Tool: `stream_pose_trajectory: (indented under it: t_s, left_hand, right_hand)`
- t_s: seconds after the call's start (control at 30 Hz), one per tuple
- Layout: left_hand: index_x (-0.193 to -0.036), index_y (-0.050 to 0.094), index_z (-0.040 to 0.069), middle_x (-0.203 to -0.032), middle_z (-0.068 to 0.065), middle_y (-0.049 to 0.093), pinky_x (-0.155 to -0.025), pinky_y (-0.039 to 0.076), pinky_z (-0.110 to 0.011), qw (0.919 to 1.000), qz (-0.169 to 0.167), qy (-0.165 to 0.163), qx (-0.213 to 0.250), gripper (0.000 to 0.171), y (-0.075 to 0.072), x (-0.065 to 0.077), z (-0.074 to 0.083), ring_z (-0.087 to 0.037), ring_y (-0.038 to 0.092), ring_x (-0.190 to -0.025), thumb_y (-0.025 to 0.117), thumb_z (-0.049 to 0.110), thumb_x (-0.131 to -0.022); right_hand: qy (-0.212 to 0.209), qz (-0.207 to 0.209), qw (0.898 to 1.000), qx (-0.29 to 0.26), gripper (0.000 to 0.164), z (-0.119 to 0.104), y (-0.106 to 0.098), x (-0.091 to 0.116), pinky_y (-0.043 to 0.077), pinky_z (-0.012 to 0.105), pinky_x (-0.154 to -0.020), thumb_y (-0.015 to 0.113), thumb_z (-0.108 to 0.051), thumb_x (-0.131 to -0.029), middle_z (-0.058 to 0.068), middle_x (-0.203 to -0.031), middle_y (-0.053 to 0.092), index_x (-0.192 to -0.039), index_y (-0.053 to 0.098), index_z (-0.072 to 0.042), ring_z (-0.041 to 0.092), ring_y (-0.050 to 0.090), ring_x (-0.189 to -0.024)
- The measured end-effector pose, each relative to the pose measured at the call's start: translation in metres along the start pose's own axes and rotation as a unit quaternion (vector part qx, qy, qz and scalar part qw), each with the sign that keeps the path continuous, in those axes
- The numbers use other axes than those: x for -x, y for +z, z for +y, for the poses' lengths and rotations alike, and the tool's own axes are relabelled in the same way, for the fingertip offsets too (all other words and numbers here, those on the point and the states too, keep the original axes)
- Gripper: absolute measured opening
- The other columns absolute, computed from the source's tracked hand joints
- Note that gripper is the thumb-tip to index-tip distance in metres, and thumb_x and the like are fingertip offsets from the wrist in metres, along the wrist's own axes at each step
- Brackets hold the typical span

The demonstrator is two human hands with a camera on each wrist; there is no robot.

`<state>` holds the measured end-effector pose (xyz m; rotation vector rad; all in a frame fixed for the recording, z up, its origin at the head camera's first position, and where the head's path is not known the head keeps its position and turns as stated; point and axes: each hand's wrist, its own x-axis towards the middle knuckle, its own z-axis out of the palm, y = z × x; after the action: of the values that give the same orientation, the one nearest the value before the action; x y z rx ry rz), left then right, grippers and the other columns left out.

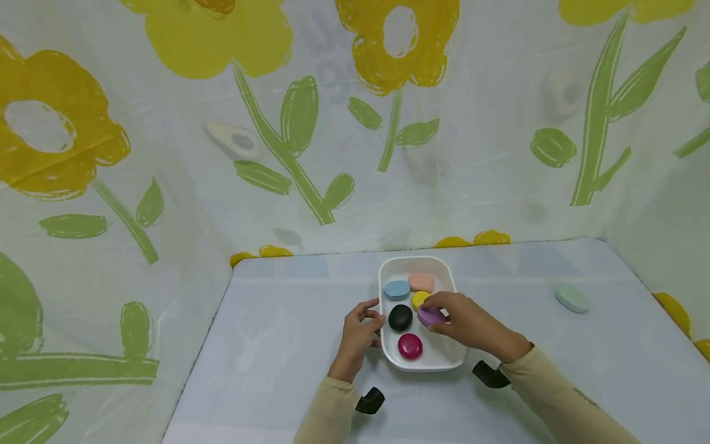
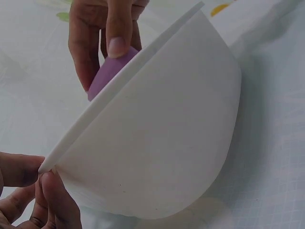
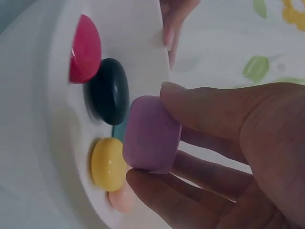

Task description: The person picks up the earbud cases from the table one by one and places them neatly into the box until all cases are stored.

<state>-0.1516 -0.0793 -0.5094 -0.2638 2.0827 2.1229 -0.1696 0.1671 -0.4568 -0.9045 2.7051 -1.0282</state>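
A white plastic basin (image 1: pixel 423 369) stands on the table, and my left hand (image 1: pixel 357 338) pinches its left rim between thumb and fingers. Between the thumb and fingers of my right hand (image 1: pixel 471 320) is a purple soap bar (image 3: pixel 151 134), held over the basin at rim height. Inside lie a light blue soap (image 1: pixel 397 290), a pink soap (image 1: pixel 421 282), a yellow soap (image 1: pixel 420 300), a black soap (image 1: pixel 400 317) and a crimson soap (image 1: pixel 410 346). The left wrist view shows the basin's outer wall (image 2: pixel 157 138), which hides most of the contents.
A mint green oval soap (image 1: pixel 572 298) lies on the pale table (image 1: pixel 288 345), well to the right of the basin. Flower-printed cloth (image 1: pixel 388 203) hangs behind and at both sides. Black wrist mounts (image 1: pixel 370 401) sit by each forearm.
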Motion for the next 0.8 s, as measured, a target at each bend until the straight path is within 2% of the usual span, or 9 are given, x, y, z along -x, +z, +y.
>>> stream_pose_trajectory:
  t_s: [0.17, 0.4, 0.5, 0.67, 0.8]
  left_hand:
    - [-0.144, 0.060, -0.001, -0.104, -0.006, 0.060, -0.048, 0.051, -0.022, 1.0000, 0.000, 0.000, 0.000, 0.045, 0.000, -0.002, -0.003, -0.013, 0.054, -0.060, 0.069, 0.005, -0.100]
    - [-0.143, 0.061, -0.001, -0.103, -0.006, 0.059, -0.048, 0.051, -0.021, 1.0000, 0.000, 0.002, 0.005, 0.045, 0.000, -0.002, -0.006, -0.014, 0.054, -0.062, 0.069, 0.005, -0.100]
    - [-0.143, 0.061, -0.001, -0.103, -0.006, 0.059, -0.048, 0.051, -0.021, 1.0000, -0.001, 0.004, 0.005, 0.045, 0.001, -0.001, -0.005, -0.014, 0.055, -0.063, 0.069, 0.005, -0.100]
    - [-0.143, 0.061, -0.001, -0.102, -0.005, 0.059, -0.048, 0.050, -0.021, 1.0000, -0.001, 0.005, 0.006, 0.045, 0.001, -0.001, -0.004, -0.013, 0.054, -0.061, 0.069, 0.005, -0.099]
    - [-0.143, 0.062, -0.001, -0.102, -0.005, 0.059, -0.047, 0.049, -0.021, 1.0000, 0.003, 0.004, 0.005, 0.045, 0.000, -0.002, -0.004, -0.013, 0.053, -0.059, 0.070, 0.004, -0.099]
  right_hand:
    - [0.004, -0.009, 1.000, 0.018, 0.035, 0.000, 0.008, -0.003, 0.061, 0.048, -0.091, 0.087, -0.001, -0.085, 0.007, -0.112, 0.073, -0.118, 0.073, 0.000, 0.025, 0.067, -0.100]
    - [0.034, -0.014, 0.999, 0.008, 0.034, -0.001, 0.012, -0.003, 0.060, 0.051, -0.096, 0.082, -0.001, -0.090, 0.015, -0.121, 0.073, -0.122, 0.071, 0.002, 0.038, 0.068, -0.114]
    - [0.044, -0.004, 0.999, 0.000, 0.034, -0.002, 0.008, 0.002, 0.061, 0.050, -0.093, 0.081, 0.000, -0.090, 0.016, -0.122, 0.072, -0.122, 0.071, 0.002, 0.040, 0.067, -0.115]
    - [0.075, 0.041, 0.996, -0.009, 0.035, 0.001, -0.006, 0.014, 0.064, 0.046, -0.086, 0.080, 0.002, -0.090, 0.019, -0.124, 0.069, -0.124, 0.070, 0.003, 0.041, 0.067, -0.114]
    - [0.096, 0.117, 0.988, 0.015, 0.035, 0.014, -0.019, 0.027, 0.064, 0.050, -0.085, 0.080, 0.004, -0.090, 0.020, -0.123, 0.069, -0.124, 0.071, 0.002, 0.040, 0.069, -0.110]
